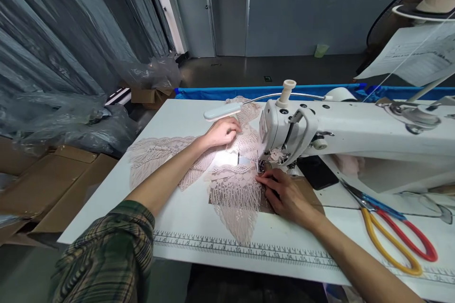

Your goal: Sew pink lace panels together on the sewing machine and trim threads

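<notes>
Pale pink lace fabric (236, 199) lies under the needle area of a white sewing machine (273, 128), its pointed end hanging toward the ruler strip. At the presser foot (260, 165), my right hand (284, 196) has thumb and fingers closed on the lace's right edge. My left hand (223, 131) rests farther back on the lace, left of the machine head, with fingers curled in. A small dark spot shows at its fingers; what they hold is hidden. Just above that hand sits a white lamp (222, 112) on a bendy metal neck, with bright light on the lace.
Two pairs of scissors, one yellow-handled (387, 241) and one red-handled (408, 232), lie at the right. A black phone (317, 173) sits under the machine arm. A printed ruler strip (213, 244) runs along the table's front edge. Cardboard boxes (53, 189) stand at left.
</notes>
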Demonstrator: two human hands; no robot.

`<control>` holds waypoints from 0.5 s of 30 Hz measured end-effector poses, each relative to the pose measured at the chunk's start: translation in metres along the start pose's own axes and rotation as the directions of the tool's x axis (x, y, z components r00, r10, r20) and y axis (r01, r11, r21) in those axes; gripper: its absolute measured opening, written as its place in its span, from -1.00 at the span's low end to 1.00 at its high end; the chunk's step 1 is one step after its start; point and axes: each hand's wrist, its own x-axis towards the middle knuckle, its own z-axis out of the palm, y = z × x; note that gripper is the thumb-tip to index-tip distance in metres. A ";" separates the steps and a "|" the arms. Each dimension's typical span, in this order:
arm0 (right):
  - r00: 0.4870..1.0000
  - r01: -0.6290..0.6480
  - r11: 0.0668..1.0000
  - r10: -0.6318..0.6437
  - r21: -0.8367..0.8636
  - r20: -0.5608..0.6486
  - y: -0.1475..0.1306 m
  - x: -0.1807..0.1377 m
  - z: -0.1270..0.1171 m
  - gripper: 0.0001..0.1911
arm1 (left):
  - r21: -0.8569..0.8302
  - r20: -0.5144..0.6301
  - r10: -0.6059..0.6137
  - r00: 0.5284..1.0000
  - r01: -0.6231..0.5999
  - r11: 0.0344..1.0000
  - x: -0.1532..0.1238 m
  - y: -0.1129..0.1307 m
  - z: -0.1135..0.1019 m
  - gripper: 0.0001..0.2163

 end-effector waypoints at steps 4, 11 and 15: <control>1.000 -0.007 1.000 0.007 -0.021 -0.001 0.000 -0.002 0.001 -0.59 | 0.046 -0.006 0.008 1.000 -0.007 0.999 -0.022 0.001 -0.010 -0.72; 0.999 -0.042 0.999 0.042 0.017 0.002 0.000 -0.002 0.000 -0.60 | 0.014 -0.027 0.083 0.996 -0.083 0.996 -0.087 0.041 -0.022 -0.77; 0.998 -0.059 0.997 0.059 0.042 0.000 0.000 -0.002 0.000 -0.62 | -0.234 0.102 0.314 0.944 -0.284 0.930 -0.136 0.088 -0.001 -0.81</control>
